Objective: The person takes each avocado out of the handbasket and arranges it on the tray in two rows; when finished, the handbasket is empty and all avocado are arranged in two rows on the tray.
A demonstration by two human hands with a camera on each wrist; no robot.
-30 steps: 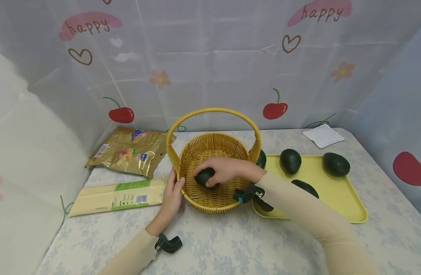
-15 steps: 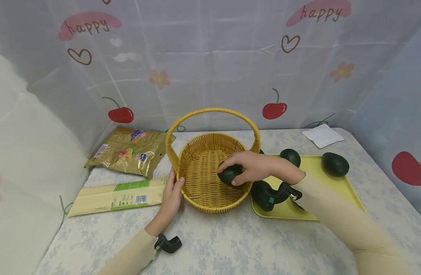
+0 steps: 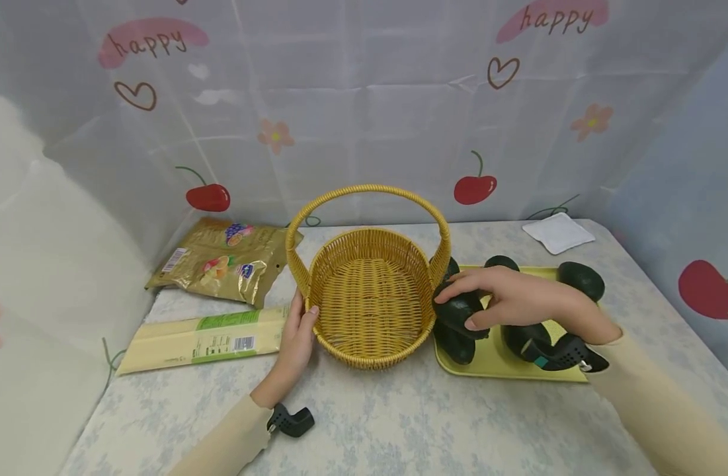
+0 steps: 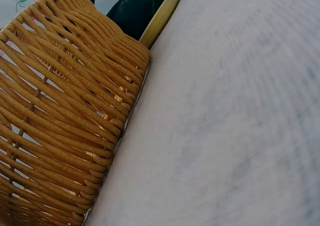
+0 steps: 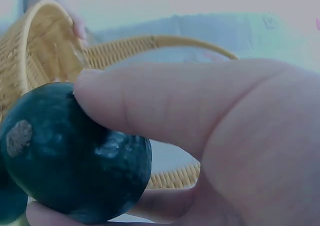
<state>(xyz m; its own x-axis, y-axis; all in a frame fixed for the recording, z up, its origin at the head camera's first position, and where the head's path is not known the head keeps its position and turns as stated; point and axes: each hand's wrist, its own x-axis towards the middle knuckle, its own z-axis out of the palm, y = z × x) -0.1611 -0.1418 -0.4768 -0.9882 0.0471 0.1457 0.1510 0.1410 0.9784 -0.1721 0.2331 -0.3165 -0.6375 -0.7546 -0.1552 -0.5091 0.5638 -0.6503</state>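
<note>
A yellow wicker basket (image 3: pixel 364 311) with a tall handle stands mid-table, nothing inside it. My left hand (image 3: pixel 297 334) rests against its left wall with the thumb on the rim. My right hand (image 3: pixel 506 297) grips a dark green avocado (image 3: pixel 459 307) just right of the basket, over the left end of the yellow tray (image 3: pixel 506 363). In the right wrist view the thumb lies over that avocado (image 5: pixel 75 151) with the basket (image 5: pixel 45 60) behind. The left wrist view shows the basket's wall (image 4: pixel 60 110) close up.
More avocados lie on the tray: one under my hand (image 3: pixel 455 337), one at the far right (image 3: pixel 580 281), others partly hidden. A gold snack bag (image 3: pixel 223 261) and a long pale packet (image 3: pixel 205 337) lie left of the basket. A white pad (image 3: pixel 557 233) sits at the back right.
My right hand has lifted the avocado out of the basket and carried it right, over the tray's left end. The left hand has stayed on the basket.
</note>
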